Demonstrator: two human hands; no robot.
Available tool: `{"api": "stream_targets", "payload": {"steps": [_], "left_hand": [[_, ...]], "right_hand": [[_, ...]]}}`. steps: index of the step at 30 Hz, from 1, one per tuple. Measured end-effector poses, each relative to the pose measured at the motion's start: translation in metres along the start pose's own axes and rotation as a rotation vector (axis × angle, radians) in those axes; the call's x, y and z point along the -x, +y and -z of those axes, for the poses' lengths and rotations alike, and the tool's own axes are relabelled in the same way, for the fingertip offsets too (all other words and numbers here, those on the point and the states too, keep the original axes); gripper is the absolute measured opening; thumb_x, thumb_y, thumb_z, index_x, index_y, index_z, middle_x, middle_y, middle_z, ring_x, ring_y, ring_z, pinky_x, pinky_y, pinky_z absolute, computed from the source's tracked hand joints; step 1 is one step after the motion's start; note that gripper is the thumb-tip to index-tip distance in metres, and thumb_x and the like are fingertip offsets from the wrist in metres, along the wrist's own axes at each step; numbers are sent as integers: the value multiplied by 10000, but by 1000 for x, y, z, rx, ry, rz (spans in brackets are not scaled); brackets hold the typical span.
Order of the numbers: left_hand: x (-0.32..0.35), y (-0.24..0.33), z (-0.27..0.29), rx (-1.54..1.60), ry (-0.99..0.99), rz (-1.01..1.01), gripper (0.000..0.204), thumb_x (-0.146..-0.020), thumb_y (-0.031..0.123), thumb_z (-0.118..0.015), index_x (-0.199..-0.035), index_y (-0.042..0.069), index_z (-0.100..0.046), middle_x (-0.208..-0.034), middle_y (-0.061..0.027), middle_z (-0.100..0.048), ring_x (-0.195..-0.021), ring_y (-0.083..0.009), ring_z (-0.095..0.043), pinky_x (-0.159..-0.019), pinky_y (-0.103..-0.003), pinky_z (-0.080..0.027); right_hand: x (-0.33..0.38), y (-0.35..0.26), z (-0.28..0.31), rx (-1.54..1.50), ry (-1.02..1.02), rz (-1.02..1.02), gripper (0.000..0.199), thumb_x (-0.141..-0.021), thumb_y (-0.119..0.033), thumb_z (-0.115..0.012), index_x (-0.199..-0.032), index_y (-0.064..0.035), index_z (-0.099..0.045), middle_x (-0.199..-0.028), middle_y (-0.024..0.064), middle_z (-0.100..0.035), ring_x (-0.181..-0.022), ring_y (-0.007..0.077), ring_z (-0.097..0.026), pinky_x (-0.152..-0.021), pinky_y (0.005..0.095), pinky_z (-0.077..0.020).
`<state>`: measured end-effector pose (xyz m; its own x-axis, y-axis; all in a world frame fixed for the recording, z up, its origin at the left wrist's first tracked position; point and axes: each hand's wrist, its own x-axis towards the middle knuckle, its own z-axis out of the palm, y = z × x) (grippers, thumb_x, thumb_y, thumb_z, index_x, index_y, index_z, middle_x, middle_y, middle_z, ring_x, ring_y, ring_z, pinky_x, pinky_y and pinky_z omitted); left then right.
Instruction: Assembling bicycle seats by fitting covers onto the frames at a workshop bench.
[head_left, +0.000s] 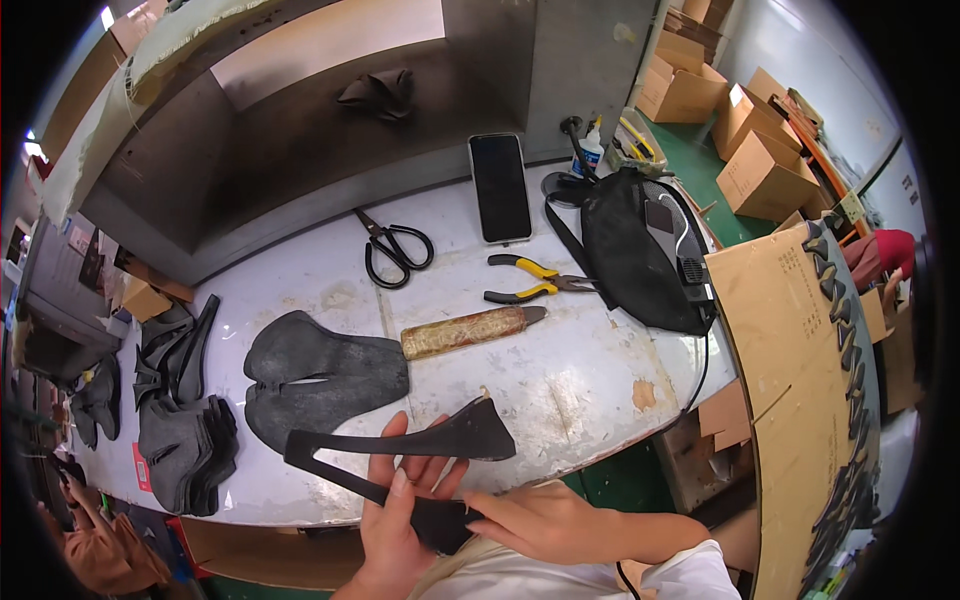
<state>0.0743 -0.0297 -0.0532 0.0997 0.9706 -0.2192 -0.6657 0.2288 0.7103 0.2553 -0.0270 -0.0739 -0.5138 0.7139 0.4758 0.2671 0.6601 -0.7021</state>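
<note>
A black V-shaped piece of flexible material (pixel 440 440) is held above the near edge of the table. My left hand (pixel 398 500) is closed on its lower arm, thumb on top and fingers behind. My right hand (pixel 545 522) pinches the end of that same arm. Just beyond lies a dark grey saddle-shaped pad (pixel 325 375) with a slit down its middle. A worn, tape-wrapped knife handle with a short blade (pixel 463 332) rests to the right of the pad.
Scissors (pixel 395 250), yellow-black pliers (pixel 535 280), a phone (pixel 500 190) and a black bag (pixel 640 250) lie farther back. Stacked grey pads (pixel 185 450) stand left. A metal booth (pixel 300 180) closes the back. Cardboard (pixel 790 370) with black pieces flanks the right. People are at both sides.
</note>
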Motion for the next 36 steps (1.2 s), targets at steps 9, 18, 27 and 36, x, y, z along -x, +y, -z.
{"api": "stream_targets", "payload": {"steps": [9,18,27,36], "left_hand": [[5,-14,-5,-201,-19,-195,622,-1010,355,-442,-1520,154,-149,-1490,-245,-317,-1403,-350,-310,-1142,-517,-265],[13,-14,-12,-47,91,-371,599,-1016,410,-396,-1500,129,-183,-1426,-267,-414,-1309,-405,-442,-1032,-573,-412],[14,13,14,-30,114,208,428,-1018,320,-409,-1318,15,-428,-1168,-340,-589,-1026,-495,-620,-894,-566,-529],[3,8,9,83,71,434,419,-1032,279,-365,-1334,-9,-408,-1215,-372,-540,-1034,-456,-632,-783,-481,-602]], "right_hand": [[-1,0,1,360,-187,59,399,-725,-75,-592,-1085,96,-573,-735,73,-573,-636,182,-626,-554,278,-531],[6,10,12,137,-54,-176,213,-824,-26,-636,-1015,63,-603,-736,98,-625,-610,188,-642,-545,285,-525],[11,21,59,-586,-52,-616,148,-936,-125,-619,-1019,-4,-637,-796,73,-663,-690,129,-629,-624,263,-489],[14,30,54,-162,-173,-93,163,-899,-182,-663,-879,-33,-601,-749,77,-559,-597,215,-554,-524,314,-453]]}}
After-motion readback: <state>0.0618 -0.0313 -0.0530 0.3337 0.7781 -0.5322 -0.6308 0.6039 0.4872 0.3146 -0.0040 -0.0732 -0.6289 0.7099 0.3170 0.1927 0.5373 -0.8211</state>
